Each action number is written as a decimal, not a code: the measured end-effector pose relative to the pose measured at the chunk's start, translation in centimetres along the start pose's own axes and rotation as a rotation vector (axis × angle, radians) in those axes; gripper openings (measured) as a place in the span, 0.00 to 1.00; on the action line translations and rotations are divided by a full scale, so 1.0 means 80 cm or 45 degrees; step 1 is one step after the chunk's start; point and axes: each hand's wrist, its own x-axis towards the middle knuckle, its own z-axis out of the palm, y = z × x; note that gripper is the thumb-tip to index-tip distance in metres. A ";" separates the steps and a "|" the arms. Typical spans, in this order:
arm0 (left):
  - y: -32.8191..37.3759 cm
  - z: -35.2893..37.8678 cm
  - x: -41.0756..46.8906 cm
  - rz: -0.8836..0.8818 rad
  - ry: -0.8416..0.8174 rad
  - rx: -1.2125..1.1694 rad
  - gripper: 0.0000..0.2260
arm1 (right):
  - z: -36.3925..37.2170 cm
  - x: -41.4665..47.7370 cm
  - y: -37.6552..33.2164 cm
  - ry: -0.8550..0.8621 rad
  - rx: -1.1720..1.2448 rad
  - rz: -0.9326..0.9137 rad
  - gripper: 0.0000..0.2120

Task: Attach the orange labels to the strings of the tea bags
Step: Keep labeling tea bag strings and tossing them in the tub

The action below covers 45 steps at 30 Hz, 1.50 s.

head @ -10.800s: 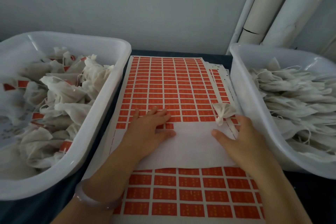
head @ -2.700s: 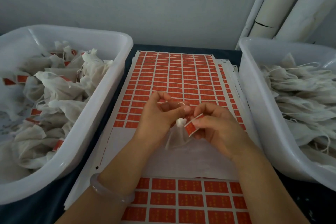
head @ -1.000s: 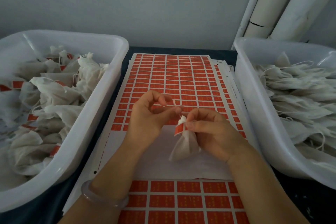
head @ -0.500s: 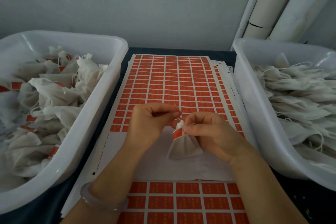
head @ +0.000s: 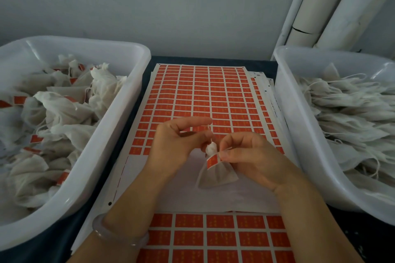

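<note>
Obs.: one tea bag (head: 217, 174) is held above the middle of the label sheet (head: 203, 96), with its gathered top upward and its body hanging towards the person, slightly tilted. An orange label (head: 213, 161) sits against the neck of the bag, just under the gathered top. Whether it is already stuck around the string cannot be told. The string (head: 210, 133) runs up as a short, thin white line from the gathered top. The left hand (head: 177, 145) has curled fingers, and its thumb and forefinger pinch the string above the bag. The right hand (head: 250, 156) is also curled, and its thumb and fingertips pinch the right edge of the label at the bag's neck. The two hands are close together, fingertips nearly meeting over the bag. A pale bracelet (head: 119, 235) is on the left wrist. Under the hands the sheet shows a bare white band (head: 213, 198) with no labels. Full rows of orange labels lie beyond the band and also nearer the person (head: 213, 239). More sheets are stacked beneath, their edges showing at the right side. The left tub (head: 130, 100), white plastic, is just beside the sheet and holds a heap of tea bags with orange labels (head: 64, 109). The right tub (head: 299, 134), also white, is just beside the sheet on the other side and holds flat tea bags with loose strings (head: 352, 113). Everything rests on a dark table (head: 213, 60). White pipes (head: 320, 6) stand in the far right corner against a grey wall (head: 149, 6).
</note>
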 end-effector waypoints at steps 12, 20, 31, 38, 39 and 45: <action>0.001 0.003 -0.003 -0.089 -0.032 -0.255 0.08 | -0.003 0.003 -0.004 0.385 0.305 -0.225 0.04; 0.006 0.003 -0.006 0.049 -0.249 -0.171 0.14 | 0.003 0.005 -0.001 0.513 -0.014 -0.276 0.06; 0.003 0.001 -0.005 0.080 -0.322 -0.139 0.17 | 0.005 0.007 -0.001 0.631 -0.167 -0.194 0.17; 0.005 0.002 -0.006 0.109 -0.340 -0.141 0.17 | 0.005 0.008 0.001 0.648 -0.200 -0.188 0.19; 0.004 0.002 -0.006 0.112 -0.345 -0.123 0.17 | 0.005 0.008 0.001 0.645 -0.212 -0.187 0.19; 0.003 0.002 -0.005 0.134 -0.377 -0.086 0.18 | 0.003 0.008 0.002 0.633 -0.247 -0.172 0.19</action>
